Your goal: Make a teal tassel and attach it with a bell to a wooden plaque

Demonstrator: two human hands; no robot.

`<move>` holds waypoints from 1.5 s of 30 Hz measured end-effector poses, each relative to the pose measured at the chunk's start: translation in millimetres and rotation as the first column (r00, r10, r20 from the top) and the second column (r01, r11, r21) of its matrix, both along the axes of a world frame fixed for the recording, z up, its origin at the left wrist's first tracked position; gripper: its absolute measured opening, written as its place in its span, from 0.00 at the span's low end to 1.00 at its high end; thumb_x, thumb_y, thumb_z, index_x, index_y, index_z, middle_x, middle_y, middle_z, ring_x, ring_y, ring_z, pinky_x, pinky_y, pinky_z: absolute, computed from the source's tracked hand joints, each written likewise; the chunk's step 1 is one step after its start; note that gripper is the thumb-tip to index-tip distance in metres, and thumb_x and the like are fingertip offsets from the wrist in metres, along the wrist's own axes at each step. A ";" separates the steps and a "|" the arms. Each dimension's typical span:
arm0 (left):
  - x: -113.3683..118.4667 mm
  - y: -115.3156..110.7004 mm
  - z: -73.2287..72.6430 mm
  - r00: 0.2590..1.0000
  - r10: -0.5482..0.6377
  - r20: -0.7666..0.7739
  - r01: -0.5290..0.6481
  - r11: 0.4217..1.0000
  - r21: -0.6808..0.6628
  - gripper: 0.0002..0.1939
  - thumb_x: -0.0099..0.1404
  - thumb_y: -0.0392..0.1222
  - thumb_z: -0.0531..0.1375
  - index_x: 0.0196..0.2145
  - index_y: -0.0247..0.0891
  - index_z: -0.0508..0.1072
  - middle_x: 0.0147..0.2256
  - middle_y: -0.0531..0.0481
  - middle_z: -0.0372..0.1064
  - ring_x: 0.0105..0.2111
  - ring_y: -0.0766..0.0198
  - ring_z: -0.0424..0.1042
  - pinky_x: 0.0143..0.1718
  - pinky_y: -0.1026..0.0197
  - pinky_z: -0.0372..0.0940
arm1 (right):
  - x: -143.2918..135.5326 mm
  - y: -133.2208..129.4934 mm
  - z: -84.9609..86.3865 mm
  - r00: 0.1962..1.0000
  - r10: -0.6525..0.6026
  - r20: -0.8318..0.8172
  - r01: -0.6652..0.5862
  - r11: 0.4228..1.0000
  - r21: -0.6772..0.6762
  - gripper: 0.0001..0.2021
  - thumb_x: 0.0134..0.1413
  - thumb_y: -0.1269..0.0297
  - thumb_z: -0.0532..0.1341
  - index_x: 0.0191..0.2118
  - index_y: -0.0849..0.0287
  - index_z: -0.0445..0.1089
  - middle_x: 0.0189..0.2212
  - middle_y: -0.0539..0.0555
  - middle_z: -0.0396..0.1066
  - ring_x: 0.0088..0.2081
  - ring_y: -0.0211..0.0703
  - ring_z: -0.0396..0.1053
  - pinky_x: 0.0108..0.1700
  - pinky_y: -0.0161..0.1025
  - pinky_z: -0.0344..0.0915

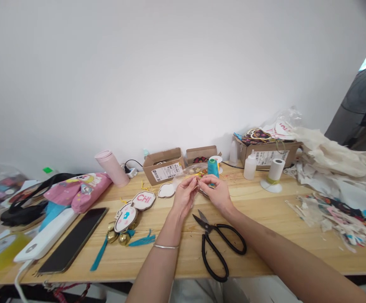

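My left hand (186,192) and my right hand (215,192) meet above the middle of the table, fingertips pinched close together. What they hold between them is too small to make out. Black-handled scissors (213,229) lie partly open just below the hands. Behind my right hand stands a teal thread spool (213,167). Left of my left hand is a white cloud-shaped piece (166,190). Farther left lie a patch marked CHI (144,200) and a flowered patch (126,218), with gold bells (124,239) and a teal tassel (142,240).
Open cardboard boxes (165,166) stand along the wall. A white bottle (250,167) and a white spool (276,170) are at the right, near fabric scraps (334,214). A pink tumbler (112,167), a phone (75,240) and a power strip (46,235) are at the left.
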State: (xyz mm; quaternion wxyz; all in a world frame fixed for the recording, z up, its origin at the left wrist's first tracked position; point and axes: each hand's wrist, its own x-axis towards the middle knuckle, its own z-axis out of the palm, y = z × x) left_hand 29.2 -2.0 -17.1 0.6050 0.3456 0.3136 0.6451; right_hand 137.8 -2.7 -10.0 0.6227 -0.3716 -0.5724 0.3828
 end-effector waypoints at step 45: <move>-4.8 1.6 -2.7 0.997 -0.051 -0.051 0.052 0.998 0.029 0.07 0.46 0.38 0.64 0.27 0.35 0.75 0.28 0.50 0.73 0.31 0.67 0.69 0.36 0.64 0.62 | 2.0 -1.0 1.2 0.997 0.075 0.011 -0.074 0.995 -0.066 0.06 0.40 0.65 0.59 0.21 0.61 0.69 0.25 0.52 0.69 0.31 0.39 0.65 0.38 0.37 0.61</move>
